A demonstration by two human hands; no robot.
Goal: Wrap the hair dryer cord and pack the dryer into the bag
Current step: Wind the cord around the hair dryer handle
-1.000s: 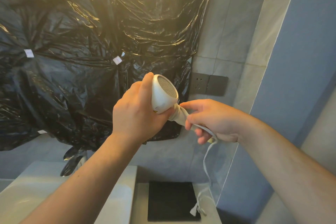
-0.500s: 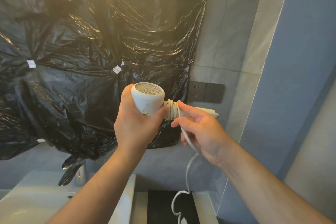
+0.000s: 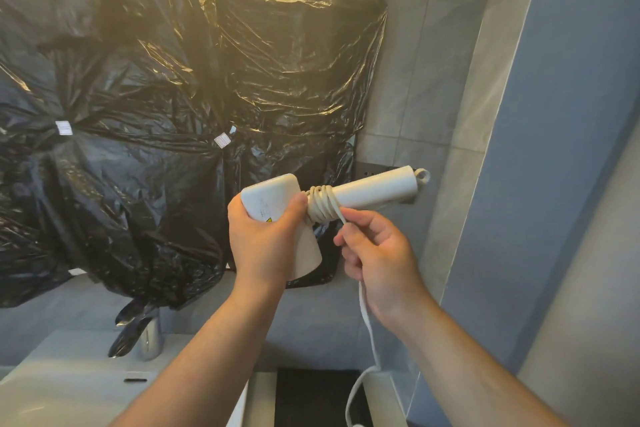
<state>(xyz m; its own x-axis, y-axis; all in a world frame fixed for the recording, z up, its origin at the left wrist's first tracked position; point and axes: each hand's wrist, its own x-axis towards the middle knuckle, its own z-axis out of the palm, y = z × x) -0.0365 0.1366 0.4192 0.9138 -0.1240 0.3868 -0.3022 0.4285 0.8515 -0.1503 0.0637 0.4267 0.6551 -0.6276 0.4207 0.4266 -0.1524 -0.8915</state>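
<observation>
Dryer: You hold the white dryer (image 3: pixel 268 196) in mid-air before the wall, body at left, nozzle (image 3: pixel 308 253) downward, handle (image 3: pixel 375 188) pointing right and slightly up.
Left hand: Your left hand (image 3: pixel 265 243) grasps the body, thumb against the coils.
Right hand: Your right hand (image 3: pixel 379 260), just below the handle, pinches the cord between thumb and curled fingers.
Cord: Several turns of the cord (image 3: pixel 321 207) sit tight round the handle's base; the free length drops from your right hand and curves toward the lower edge.
Behind: A crumpled black plastic sheet (image 3: pixel 166 107) covers the wall at left and centre, bearing two small white labels (image 3: pixel 222 140); its lower part hangs behind the nozzle.
In the way: A dark socket plate (image 3: pixel 372 170) sits on the tiles (image 3: pixel 419 73) directly behind the handle; a blue wall (image 3: pixel 561 149) stands near the handle's looped end (image 3: pixel 423 176).
Below: A chrome faucet (image 3: pixel 151 340) and a white sink (image 3: pixel 62 395) lie at lower left; a black panel (image 3: pixel 311 399) lies between your forearms.
Hidden: Your left hand covers much of the body; the nozzle mouth faces away; the handle hides most of the socket plate; the frame cuts off the cord's end; the print on the body is too small to read.
Room: Open air lies between your hands and the sink; rightward the blue wall closes the space; leftward there is room along the sheet.
</observation>
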